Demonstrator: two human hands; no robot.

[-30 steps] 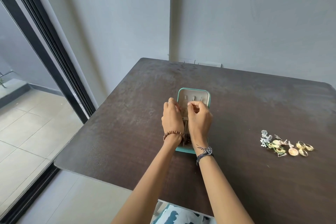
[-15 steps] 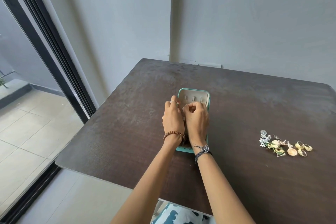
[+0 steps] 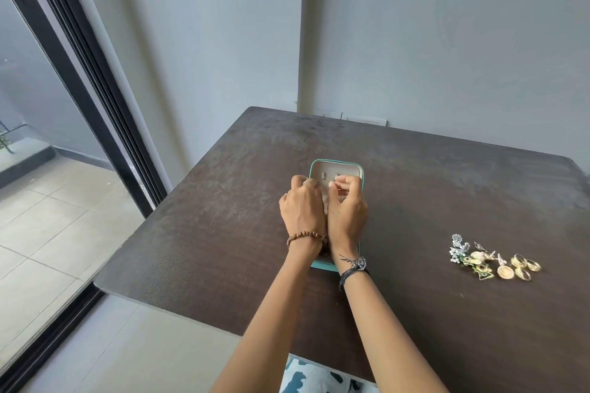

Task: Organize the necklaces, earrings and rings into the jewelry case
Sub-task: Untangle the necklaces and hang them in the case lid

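The jewelry case (image 3: 336, 166) lies open near the middle of the table (image 3: 223, 217), its lid end at 12 o'clock. Both hands sit over the case side by side, the left hand (image 3: 302, 207) at 9 o'clock of the right hand (image 3: 348, 210). A heap of earrings and rings (image 3: 493, 262) lies on the table well apart from the case, at about 4 o'clock. A wall (image 3: 447, 41) stands behind the table at 12 o'clock, a sliding door (image 3: 79, 73) off at 9 o'clock

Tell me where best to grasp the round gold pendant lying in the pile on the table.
Probably pinch the gold pendant by its rim, coming from the near side: it lies flat on the table at the pile's near edge, with rings crowding its right.
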